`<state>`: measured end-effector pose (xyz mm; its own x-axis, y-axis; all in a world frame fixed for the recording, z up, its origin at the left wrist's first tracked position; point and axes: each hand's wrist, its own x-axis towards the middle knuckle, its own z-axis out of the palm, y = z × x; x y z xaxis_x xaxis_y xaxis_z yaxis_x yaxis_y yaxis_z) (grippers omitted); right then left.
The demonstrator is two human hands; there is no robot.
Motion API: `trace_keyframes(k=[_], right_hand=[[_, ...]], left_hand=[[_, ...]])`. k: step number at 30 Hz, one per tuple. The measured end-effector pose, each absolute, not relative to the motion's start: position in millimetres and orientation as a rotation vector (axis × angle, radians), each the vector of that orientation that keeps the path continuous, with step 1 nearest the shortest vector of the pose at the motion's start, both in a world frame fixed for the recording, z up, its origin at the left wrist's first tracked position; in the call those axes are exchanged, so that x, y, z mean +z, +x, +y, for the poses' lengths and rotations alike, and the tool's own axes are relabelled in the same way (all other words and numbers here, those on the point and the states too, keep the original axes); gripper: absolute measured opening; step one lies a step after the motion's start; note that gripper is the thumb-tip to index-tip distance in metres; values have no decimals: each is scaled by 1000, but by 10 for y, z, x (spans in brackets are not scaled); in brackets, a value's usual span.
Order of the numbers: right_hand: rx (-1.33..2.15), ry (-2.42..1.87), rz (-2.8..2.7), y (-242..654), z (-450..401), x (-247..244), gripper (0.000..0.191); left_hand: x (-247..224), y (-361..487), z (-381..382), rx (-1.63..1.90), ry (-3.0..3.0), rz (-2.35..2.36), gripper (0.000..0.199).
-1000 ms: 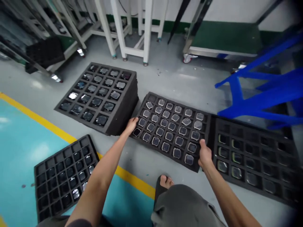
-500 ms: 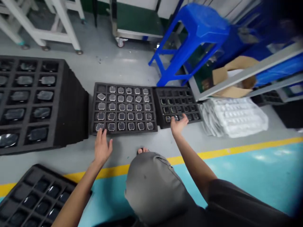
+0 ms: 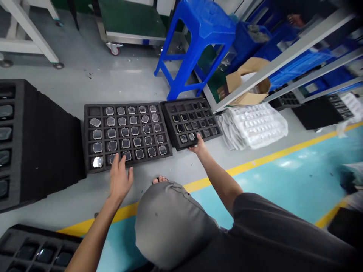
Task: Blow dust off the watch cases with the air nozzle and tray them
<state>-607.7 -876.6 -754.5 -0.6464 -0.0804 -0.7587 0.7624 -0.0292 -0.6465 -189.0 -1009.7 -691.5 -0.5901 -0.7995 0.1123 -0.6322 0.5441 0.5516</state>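
Observation:
A black foam tray (image 3: 129, 168) with square compartments lies on the grey floor before me, and most of its cells hold dark-faced watch-like pieces with clear rims. My left hand (image 3: 120, 181) is over its front edge with fingers apart, holding nothing. To the right is a second, smaller-looking black foam tray (image 3: 170, 124) with dark square pieces; several of its back cells look bare. At this tray's front edge, my right hand (image 3: 197, 146) has its thumb on top and its fingers curled underneath. One piece in the left tray, a clear-rimmed watch-like piece (image 3: 95, 122), sits askew.
A tall stack of black foam trays (image 3: 51, 139) stands at left, another foam tray (image 3: 17, 232) at lower left. Behind are a blue stool (image 3: 198, 41) and a wheeled cart (image 3: 127, 37). White plastic trays (image 3: 255, 128), a cardboard box (image 3: 246, 81) and a rack stand right.
My view has swung right, so the trays appear further left. My right hand has shifted from above the right tray's front cells to its front edge. The left hand stays open by the middle tray.

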Motion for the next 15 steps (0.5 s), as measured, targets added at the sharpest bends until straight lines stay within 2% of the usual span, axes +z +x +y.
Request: trace_keyframes(k=[10, 15], right_hand=[[-2074, 490, 1525, -6249, -8762, -7296, 29], [-2125, 384, 1630, -6356, -8578, -7117, 30]], left_hand=[[-7051, -1871, -9951, -708, 1189, -2443, 52], [-7061, -1862, -9832, -751, 1181, -2469, 49]])
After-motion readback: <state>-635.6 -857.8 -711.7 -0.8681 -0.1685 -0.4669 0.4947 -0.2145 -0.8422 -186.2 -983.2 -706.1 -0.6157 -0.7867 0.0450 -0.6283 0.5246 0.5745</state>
